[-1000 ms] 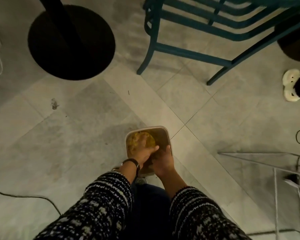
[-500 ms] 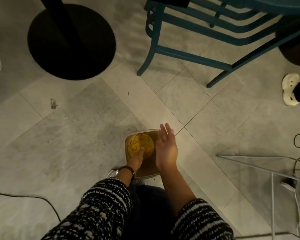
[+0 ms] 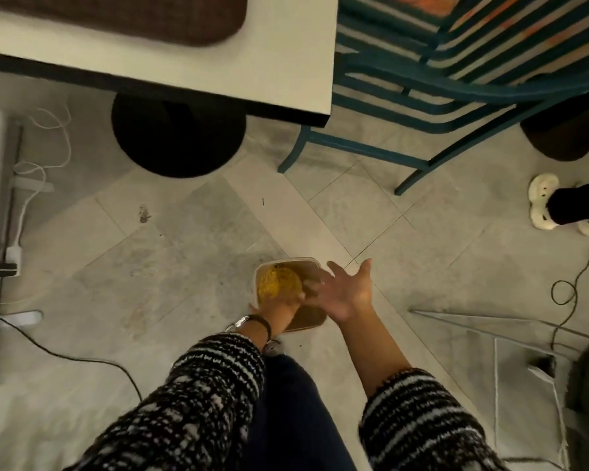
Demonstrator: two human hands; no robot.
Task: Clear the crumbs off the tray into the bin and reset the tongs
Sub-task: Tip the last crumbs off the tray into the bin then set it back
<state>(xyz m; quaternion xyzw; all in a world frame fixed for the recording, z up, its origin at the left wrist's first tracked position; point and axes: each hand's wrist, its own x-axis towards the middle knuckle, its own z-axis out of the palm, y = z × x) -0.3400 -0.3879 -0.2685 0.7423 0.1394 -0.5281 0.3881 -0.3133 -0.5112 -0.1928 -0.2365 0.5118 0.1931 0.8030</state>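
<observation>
A small square bin (image 3: 306, 321) with a pale rim stands on the floor in front of my feet, with yellow crumbs (image 3: 274, 282) heaped inside. My left hand (image 3: 279, 309) reaches down into the bin at its near left side; its fingers are blurred against the crumbs. My right hand (image 3: 349, 294) hovers over the bin's right edge, palm up and fingers spread, holding nothing. A dark brown tray (image 3: 116, 15) lies on the white table (image 3: 286, 62) at the top. I see no tongs.
The table's black round base (image 3: 177, 141) stands beyond the bin. A teal chair (image 3: 422, 96) is at the upper right, another person's white shoe (image 3: 543, 202) at the right edge. Cables (image 3: 82, 360) trail on the floor; a wire frame (image 3: 490, 326) stands at the right.
My right hand has come off the bin, opened and moved up and to the right. My left hand stays in the bin. My view has lifted, bringing the table and tray in.
</observation>
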